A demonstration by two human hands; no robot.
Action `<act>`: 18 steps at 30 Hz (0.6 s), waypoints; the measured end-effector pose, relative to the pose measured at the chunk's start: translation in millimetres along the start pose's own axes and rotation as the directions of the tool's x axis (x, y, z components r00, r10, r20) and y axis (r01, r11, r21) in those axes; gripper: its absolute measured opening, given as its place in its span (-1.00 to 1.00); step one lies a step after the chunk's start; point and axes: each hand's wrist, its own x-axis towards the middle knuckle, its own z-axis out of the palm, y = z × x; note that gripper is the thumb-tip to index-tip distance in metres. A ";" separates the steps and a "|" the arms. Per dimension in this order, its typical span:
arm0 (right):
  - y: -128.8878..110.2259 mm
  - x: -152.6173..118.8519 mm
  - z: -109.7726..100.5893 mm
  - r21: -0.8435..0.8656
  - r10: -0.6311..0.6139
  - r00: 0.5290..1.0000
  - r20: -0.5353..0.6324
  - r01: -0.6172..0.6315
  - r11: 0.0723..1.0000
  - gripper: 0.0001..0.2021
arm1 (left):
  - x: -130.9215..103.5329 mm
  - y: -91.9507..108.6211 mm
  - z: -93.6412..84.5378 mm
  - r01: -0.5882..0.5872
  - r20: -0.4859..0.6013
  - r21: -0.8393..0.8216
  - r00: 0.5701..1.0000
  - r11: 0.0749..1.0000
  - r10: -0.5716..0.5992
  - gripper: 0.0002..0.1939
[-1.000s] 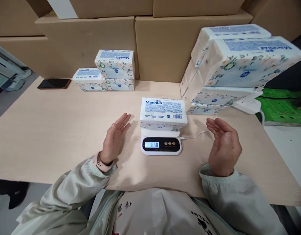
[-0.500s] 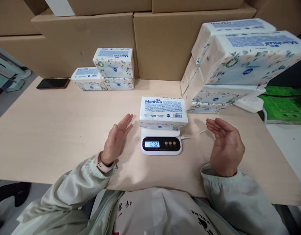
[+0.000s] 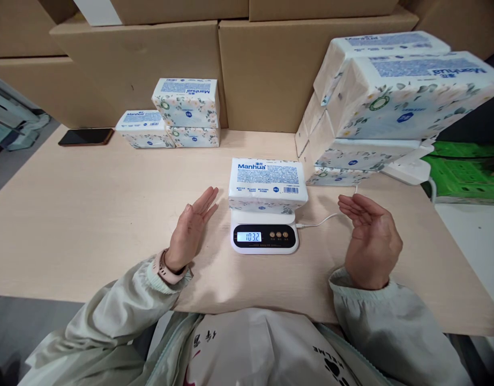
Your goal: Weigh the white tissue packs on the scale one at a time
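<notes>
A pack of tissues (image 3: pixel 268 182) marked "Manhua" rests on a white digital kitchen scale (image 3: pixel 265 249), whose lit display reads 103.2. To the left of the scale, my left hand (image 3: pixel 192 230) is raised with its fingers stretched out, holding nothing and apart from the pack. On the other side, my right hand (image 3: pixel 369 241) is also empty, palm turned inward and fingers extended, near the white cable (image 3: pixel 319 221) plugged into the scale. Neither hand touches the pack or the scale.
Several tissue packs (image 3: pixel 408 102) are stacked at the right rear. A smaller group of three packs (image 3: pixel 186 104) stands at the back left beside a dark phone (image 3: pixel 86 136). Cardboard boxes (image 3: pixel 263 75) line the table's far edge. A green crate (image 3: pixel 464 171) is at the right.
Both hands, the pack and the scale hold their places, and the reading stays the same. A dark shape at the lower left, off the table, has moved mostly out of view.
</notes>
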 end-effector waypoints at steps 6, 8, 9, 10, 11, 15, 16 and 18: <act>0.0 0.6 -0.2 -0.008 -0.002 1.000 -0.003 0.002 1.000 -0.53 | -0.9 0.7 -0.3 -0.004 0.018 0.005 1.000 1.000 0.004 -0.37; 0.4 0.8 -0.3 -0.001 -0.005 1.000 0.001 0.005 1.000 -0.53 | -1.0 0.8 -0.4 -0.004 0.021 0.006 1.000 1.000 0.004 -0.37; 0.7 0.9 -0.5 0.003 -0.008 1.000 0.001 0.008 1.000 -0.53 | -1.1 0.7 -0.4 -0.005 0.021 0.005 1.000 1.000 0.004 -0.37; 1.2 1.1 -0.8 0.006 -0.011 1.000 0.001 0.011 1.000 -0.53 | -1.1 0.6 -0.4 -0.005 0.019 0.004 1.000 1.000 0.005 -0.37; 1.6 1.3 -1.0 0.006 -0.013 1.000 0.000 0.013 1.000 -0.53 | -1.1 0.5 -0.3 -0.005 0.018 0.002 1.000 1.000 0.005 -0.37; 1.9 1.6 -1.3 -0.010 -0.003 1.000 -0.008 0.002 1.000 -0.51 | -1.3 0.4 -0.3 -0.002 0.020 0.000 1.000 1.000 0.002 -0.38; 1.7 1.5 -1.1 -0.011 0.000 1.000 -0.008 0.000 1.000 -0.52 | -1.4 0.5 -0.3 -0.002 0.020 0.002 1.000 1.000 0.002 -0.38; 1.1 1.3 -0.6 -0.010 0.000 1.000 -0.013 0.000 1.000 -0.53 | -1.5 0.7 -0.1 -0.003 0.019 0.005 1.000 1.000 0.003 -0.39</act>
